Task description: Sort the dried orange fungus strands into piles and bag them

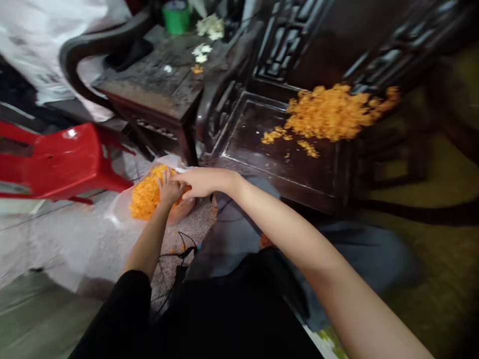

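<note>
Both hands are down at the clear plastic bag lying on the floor, and that bag is stuffed with orange petals — marigold-looking, though the blur makes it hard to swear to. The left hand is pressed right onto the orange heap, fingers curled over it, so it's touching the petals for sure; whether it's actually clamped on a clump I can't tell. The right hand reaches across from the other side, mostly flat with the fingers pointing toward the bag's top edge, touching the left hand's fingertips. It may be pinching the plastic but the picture doesn't show that clearly. So the hands are together, basically on top of each other over the bag.

The bag sits on the floor just beside the front left corner of the dark wooden chair, and near the legs of a red plastic stool.

On the chair's seat there's a much bigger loose pile of petals heaped toward the back right corner, with a few stray bits trailing out toward the middle of the seat.

Further back, a small dark wooden counter carries some white flowers near its far edge — plus a green roll of tape at the far corner. A black cable lies on the floor below the bag, close to the person's knees.
</note>
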`<state>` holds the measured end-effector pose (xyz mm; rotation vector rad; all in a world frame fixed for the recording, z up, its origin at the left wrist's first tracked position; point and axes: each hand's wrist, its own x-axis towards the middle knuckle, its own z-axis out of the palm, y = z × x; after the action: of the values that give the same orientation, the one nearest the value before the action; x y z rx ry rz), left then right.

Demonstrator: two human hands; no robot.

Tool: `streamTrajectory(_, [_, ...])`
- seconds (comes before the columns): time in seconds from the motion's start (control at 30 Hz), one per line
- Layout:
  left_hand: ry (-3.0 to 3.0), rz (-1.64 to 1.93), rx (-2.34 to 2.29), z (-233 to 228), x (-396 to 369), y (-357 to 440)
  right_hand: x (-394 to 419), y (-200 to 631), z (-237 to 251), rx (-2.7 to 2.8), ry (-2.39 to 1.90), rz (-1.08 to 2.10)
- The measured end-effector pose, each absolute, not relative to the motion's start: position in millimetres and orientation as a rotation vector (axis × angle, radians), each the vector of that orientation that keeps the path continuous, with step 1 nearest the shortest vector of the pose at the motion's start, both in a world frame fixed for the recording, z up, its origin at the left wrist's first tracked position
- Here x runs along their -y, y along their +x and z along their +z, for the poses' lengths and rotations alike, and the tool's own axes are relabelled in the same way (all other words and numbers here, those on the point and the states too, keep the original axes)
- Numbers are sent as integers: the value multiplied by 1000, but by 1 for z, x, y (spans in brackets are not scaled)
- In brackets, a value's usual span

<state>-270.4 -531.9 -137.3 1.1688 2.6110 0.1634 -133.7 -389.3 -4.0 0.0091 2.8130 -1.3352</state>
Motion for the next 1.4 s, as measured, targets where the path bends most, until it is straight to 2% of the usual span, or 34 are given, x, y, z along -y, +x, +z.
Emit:
streamTrajectory(0.1, [1264, 100, -2606, -139, 531, -260, 316, -50, 30, -2868, 108, -1543])
streamTrajectory(0.17, [1320, 3, -2691, -126, 539, -260, 258, 12, 26, -2907, 593, -1609])
streamTrajectory(0.2, [1328, 11, -2729, -115, 543, -259, 231, 42, 14, -2926, 969, -1512])
streamTrajectory(0.27, [1286, 185, -2913, -84, 544, -248, 187, 90, -23, -2832, 1900, -991])
streamTrajectory(0.3, [1324, 364, -3000, -66, 538, -238, 171, 107, -46, -2675, 2203, -727])
streamTrajectory(0.33, [1436, 577, -2983, -49, 525, -225, 160, 118, -69, -2554, 2299, -576])
streamTrajectory(0.4, [1762, 841, -2654, -21, 476, -193, 147, 125, -108, -2502, 2215, -460])
streamTrajectory(0.5, [2104, 758, -2201, -14, 358, -139, 136, 114, -137, -2602, 2142, -300])
streamTrajectory(0.63, [2105, 454, -2251, -67, 202, -87, 116, 98, -138, -2796, 2005, -183])
streamTrajectory(0.77, [1996, 356, -2373, -119, 124, -66, 94, 95, -137, -2786, 2022, -224])
streamTrajectory(1.0, [2076, 384, -2370, -134, 102, -65, 72, 96, -135, -2488, 2371, -307])
streamTrajectory(1.13, [2089, 322, -2315, -133, 109, -68, 67, 97, -130, -2489, 2328, -413])
streamTrajectory(1.4, [2058, 302, -2196, -125, 145, -79, 122, 120, -131, -2588, 2392, -716])
